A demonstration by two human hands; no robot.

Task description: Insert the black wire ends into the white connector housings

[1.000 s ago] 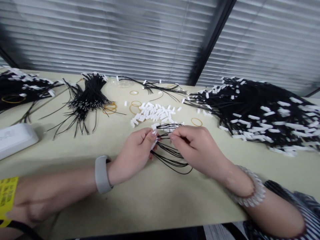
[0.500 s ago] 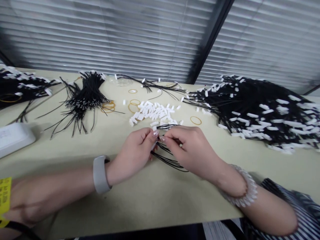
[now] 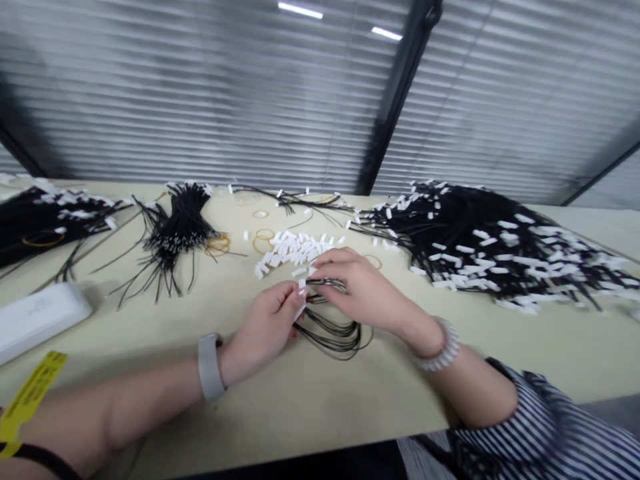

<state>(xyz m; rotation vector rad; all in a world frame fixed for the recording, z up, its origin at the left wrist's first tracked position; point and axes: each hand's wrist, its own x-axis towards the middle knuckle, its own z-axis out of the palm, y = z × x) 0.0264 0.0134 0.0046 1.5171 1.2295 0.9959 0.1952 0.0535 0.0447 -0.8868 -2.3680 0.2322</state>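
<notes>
My left hand [image 3: 265,323] pinches a small bunch of thin black wires [image 3: 337,340] by their ends, between thumb and curled fingers. A white plastic connector [image 3: 302,284] sticks up at the thumb tip. From there the wires loop out to the right and curve back under my right hand [image 3: 353,287]. My right hand has its fingers bent, tips at the near edge of a heap of white connectors [image 3: 290,248]. What lies between those fingertips is hidden.
A big pile of black wires with white connectors [image 3: 465,240] lies to the right, another pile [image 3: 35,220] far left. A tied wire bundle [image 3: 183,220] and yellow rubber bands [image 3: 217,245] sit left of the heap. A white box [image 3: 43,317] stands at the left.
My right hand has moved away from the left thumb, back toward the connector heap and over the wires. My left hand still grips the bunch. The camera view has tilted up.
</notes>
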